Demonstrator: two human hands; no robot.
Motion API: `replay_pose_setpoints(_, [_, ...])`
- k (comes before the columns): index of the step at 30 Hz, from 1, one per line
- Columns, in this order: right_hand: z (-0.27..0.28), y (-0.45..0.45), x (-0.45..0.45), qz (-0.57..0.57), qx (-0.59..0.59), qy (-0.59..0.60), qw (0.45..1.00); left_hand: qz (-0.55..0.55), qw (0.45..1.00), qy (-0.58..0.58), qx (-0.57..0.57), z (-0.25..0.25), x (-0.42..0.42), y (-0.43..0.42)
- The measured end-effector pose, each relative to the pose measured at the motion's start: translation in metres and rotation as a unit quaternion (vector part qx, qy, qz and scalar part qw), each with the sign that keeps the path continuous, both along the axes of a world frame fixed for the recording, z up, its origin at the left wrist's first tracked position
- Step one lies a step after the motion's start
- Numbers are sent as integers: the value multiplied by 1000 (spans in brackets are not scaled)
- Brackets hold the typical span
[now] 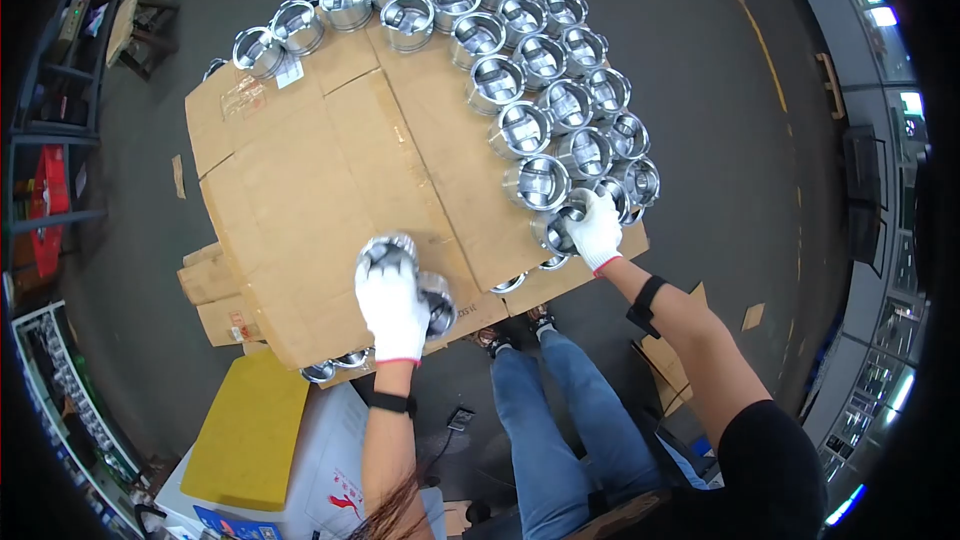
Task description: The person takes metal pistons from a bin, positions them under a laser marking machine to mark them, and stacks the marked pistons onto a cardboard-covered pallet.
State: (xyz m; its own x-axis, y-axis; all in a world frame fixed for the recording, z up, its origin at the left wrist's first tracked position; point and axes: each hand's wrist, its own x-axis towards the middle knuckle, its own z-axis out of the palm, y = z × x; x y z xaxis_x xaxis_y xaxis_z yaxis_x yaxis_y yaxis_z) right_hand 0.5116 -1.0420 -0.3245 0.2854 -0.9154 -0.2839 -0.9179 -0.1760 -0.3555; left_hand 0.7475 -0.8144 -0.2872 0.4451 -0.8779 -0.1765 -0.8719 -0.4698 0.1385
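Observation:
My left hand [392, 302], in a white glove, has its fingers over a shiny metal piston [388, 248] near the front of the cardboard sheet [290, 190]. A second piston [437, 305] stands just right of that hand, partly hidden by it. My right hand [597, 228], also gloved, grips a piston [556, 231] at the front end of the rows on the right. Many other pistons [537, 183] stand close together along the right and far edges of the sheet.
More pistons [318, 372] show beneath the cardboard's front edge. A yellow board [246, 432] lies on a white box [325, 455] at the lower left. A wooden stool [135, 30] stands at the far left. Shelves line both sides.

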Motion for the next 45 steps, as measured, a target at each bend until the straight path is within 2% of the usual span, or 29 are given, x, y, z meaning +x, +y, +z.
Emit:
replay_pose_setpoints(2, [8,6,-1,32,-46,37,998,-33,999,-2,-21,-18,9,-20])
replay_pose_setpoints(4, [33,6,1,81,-59,25,995,-30,999,18,-32,-31,14,-39])
replay_pose_setpoints(8, [75,11,25,321,-95,-8,942,-65,989,-21,-129,-43,14,-57])
replay_pose_setpoints(10, [84,15,53,423,-92,-30,901,-55,992,-7,-111,-23,17,-54])
replay_pose_setpoints(11, [81,22,67,458,-128,-49,879,-37,991,45,-118,-9,20,-49])
replay_pose_setpoints(12, [81,26,87,485,-96,-43,868,-20,987,98,-126,5,25,-44])
replay_pose_setpoints(13, [84,34,110,508,-71,-39,858,3,990,102,-98,15,33,-36])
replay_pose_setpoints(14, [88,41,131,526,-55,-53,847,45,989,82,-116,24,40,-25])
replay_pose_setpoints(16, [56,63,159,565,-95,-61,817,139,984,39,-100,14,61,3])
replay_pose_setpoints(18, [12,86,174,566,-168,-58,805,217,975,30,-42,-9,83,24])
replay_pose_setpoints(19, [2,89,179,561,-188,-55,804,246,963,96,52,-24,92,31])
replay_pose_setpoints(20, [-4,88,179,564,-190,-50,802,249,962,100,48,-39,88,36])
replay_pose_setpoints(22, [-4,79,184,578,-69,-19,813,237,932,115,248,-52,80,32])
replay_pose_setpoints(23, [-2,71,186,597,-38,-1,802,251,915,147,280,-59,82,29])
replay_pose_setpoints(27, [12,36,194,612,-29,7,790,270,920,165,232,-67,83,37])
replay_pose_setpoints(32, [22,-24,227,584,-109,53,803,263,915,191,238,-61,89,37])
replay_pose_setpoints(33, [17,-35,236,570,-135,73,807,267,914,192,236,-61,90,38])
replay_pose_setpoints(34, [10,-47,244,562,-186,36,805,263,914,196,239,-61,91,38])
replay_pose_setpoints(37, [-3,-77,267,526,-197,86,823,259,912,202,246,-63,92,39])
replay_pose_setpoints(40, [-7,-101,285,520,-211,85,823,255,910,208,251,-63,93,38])
replay_pose_setpoints(44, [-16,-116,289,525,-247,164,798,257,909,208,255,-64,93,38])
replay_pose_setpoints(45, [-14,-117,286,529,-274,121,794,257,909,208,255,-63,92,37])
